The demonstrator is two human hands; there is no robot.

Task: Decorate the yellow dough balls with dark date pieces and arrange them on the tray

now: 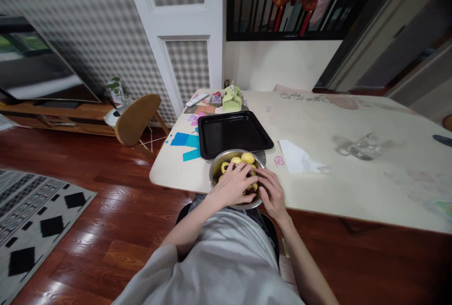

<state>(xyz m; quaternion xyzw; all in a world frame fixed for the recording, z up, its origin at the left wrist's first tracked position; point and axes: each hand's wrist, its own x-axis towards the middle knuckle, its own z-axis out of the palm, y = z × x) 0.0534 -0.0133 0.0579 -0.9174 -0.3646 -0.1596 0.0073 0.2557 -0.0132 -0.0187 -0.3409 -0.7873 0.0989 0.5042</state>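
A round metal bowl sits at the near edge of the table, in front of my body. In it lie several yellow dough-like balls, some showing dark spots. My left hand reaches over the bowl from the left, fingers apart and bent down among the balls; a ring is on one finger. From the right, my right hand comes over the bowl's rim with its fingers spread and curved inward. What the fingertips touch is partly hidden beneath the hands. Just behind the bowl lies a black baking tray.
On the pale table, a white tissue lies right of the tray and a clear glass farther right. A green box-like item and a white remote are at the back. A wooden chair stands left.
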